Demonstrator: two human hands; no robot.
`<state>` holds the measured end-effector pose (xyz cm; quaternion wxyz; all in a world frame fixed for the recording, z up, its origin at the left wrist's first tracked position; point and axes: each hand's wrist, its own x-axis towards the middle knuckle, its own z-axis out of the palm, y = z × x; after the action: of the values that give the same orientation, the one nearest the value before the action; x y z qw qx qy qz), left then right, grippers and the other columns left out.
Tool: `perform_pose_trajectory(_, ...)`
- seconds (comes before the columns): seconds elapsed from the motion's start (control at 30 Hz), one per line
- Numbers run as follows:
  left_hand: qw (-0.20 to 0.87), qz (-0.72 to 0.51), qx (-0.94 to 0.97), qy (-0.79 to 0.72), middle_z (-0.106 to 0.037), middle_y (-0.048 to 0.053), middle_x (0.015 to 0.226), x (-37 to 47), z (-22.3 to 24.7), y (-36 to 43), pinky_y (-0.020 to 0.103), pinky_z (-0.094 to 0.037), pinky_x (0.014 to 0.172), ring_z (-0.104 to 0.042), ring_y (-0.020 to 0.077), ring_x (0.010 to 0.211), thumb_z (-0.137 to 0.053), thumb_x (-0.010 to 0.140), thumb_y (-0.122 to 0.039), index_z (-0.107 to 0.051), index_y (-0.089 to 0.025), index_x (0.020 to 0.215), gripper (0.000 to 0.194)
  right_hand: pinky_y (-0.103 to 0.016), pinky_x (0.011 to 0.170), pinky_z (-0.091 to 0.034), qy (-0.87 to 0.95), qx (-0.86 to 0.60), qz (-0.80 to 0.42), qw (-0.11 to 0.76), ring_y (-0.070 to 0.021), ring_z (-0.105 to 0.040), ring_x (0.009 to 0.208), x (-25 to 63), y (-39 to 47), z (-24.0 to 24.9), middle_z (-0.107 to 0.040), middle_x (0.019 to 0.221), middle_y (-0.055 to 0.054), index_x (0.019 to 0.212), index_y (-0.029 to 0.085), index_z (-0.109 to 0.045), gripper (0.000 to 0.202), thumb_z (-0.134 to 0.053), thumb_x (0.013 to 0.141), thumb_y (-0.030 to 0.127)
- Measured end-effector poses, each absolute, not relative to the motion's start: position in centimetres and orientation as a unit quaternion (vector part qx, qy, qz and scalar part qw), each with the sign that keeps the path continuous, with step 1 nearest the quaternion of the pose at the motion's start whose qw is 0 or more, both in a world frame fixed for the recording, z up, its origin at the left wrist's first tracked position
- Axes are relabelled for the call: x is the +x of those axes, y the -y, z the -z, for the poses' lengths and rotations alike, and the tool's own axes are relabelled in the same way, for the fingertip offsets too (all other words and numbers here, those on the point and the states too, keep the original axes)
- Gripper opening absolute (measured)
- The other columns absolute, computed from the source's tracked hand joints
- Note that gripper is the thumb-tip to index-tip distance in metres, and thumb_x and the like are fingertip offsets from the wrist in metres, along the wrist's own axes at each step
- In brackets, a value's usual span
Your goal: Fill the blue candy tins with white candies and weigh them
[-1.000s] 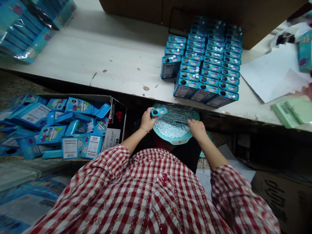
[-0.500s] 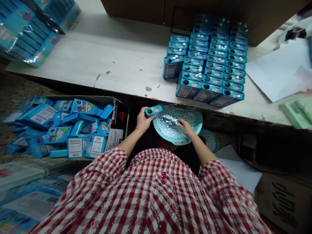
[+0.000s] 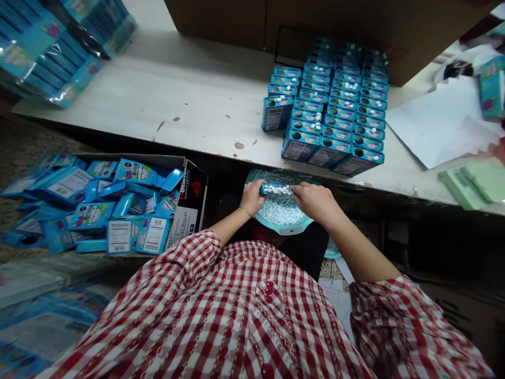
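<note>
My left hand (image 3: 252,198) is closed around a small blue candy tin (image 3: 268,185), held over the near-left part of a turquoise basin (image 3: 290,230). White candies lie heaped over the tin's top. Closed too, my right hand (image 3: 315,201) grips what looks like a small scoop heaped with white candies (image 3: 284,190), its tip against the tin's top; my fingers cover most of it. Small round white candies (image 3: 282,211) fill the basin below both hands.
Rows of upright blue tins (image 3: 335,132) stand on the white table (image 3: 189,113), some with candies on top. A carton (image 3: 189,200) of loose blue tins (image 3: 92,215) is at left. Wrapped packs (image 3: 59,68) lie back left; papers (image 3: 430,121) lie right. A brown box (image 3: 315,26) stands behind.
My right hand has risen from the candies in the basin and come left to the tin. My left hand has moved slightly right and down, and candies now cover the tin's top.
</note>
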<state>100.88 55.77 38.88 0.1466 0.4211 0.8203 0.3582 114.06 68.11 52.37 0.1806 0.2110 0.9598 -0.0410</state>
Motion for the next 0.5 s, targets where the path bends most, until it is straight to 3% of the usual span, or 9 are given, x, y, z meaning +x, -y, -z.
perform_pose_trajectory(0.13,0.146,-0.359,0.429,-0.816,-0.061,0.005,0.103,100.9,-38.5,-55.7,0.036,-0.042,0.087,-0.053,0.0239,0.098,-0.062,0.069,-0.013,-0.054,-0.021,0.104,0.037,-0.029,0.064,-0.043,-0.962,0.184,-0.017,0.201,-0.0240,-0.063,0.083,112.8,-66.5,-54.2,-0.063,0.096,-0.012,0.103,0.017,-0.060,0.029,-0.037,0.091,0.030)
perform_pose_trajectory(0.27,0.149,-0.372,0.403,-0.823,-0.061,0.005,0.100,100.5,-38.5,-55.3,0.035,-0.043,0.085,-0.054,0.0228,0.094,-0.065,0.067,-0.014,-0.054,-0.021,0.102,0.037,-0.027,0.063,-0.041,-0.967,0.190,-0.027,0.170,-0.0221,-0.062,0.085,114.4,-67.6,-54.0,-0.062,0.099,-0.011,0.105,0.019,-0.057,0.027,-0.037,0.091,0.029)
perform_pose_trajectory(0.37,0.139,-0.404,0.369,-0.825,-0.062,0.004,0.098,99.7,-38.9,-54.4,0.033,-0.044,0.082,-0.055,0.0213,0.090,-0.068,0.066,-0.015,-0.054,-0.022,0.101,0.038,-0.028,0.064,-0.042,-0.952,0.249,0.000,0.178,-0.0227,-0.062,0.088,116.8,-69.9,-50.2,-0.062,0.105,-0.010,0.113,0.022,-0.054,0.029,-0.041,0.089,0.033)
perform_pose_trajectory(0.5,0.121,-0.447,0.323,-0.825,-0.061,0.003,0.093,98.4,-39.1,-53.0,0.032,-0.045,0.079,-0.056,0.0196,0.086,-0.070,0.065,-0.019,-0.054,-0.021,0.099,0.038,-0.031,0.070,-0.043,-0.905,0.309,0.096,0.277,-0.0250,-0.062,0.090,117.3,-70.8,-41.6,-0.064,0.102,-0.016,0.114,0.013,-0.056,0.031,-0.045,0.087,0.025)
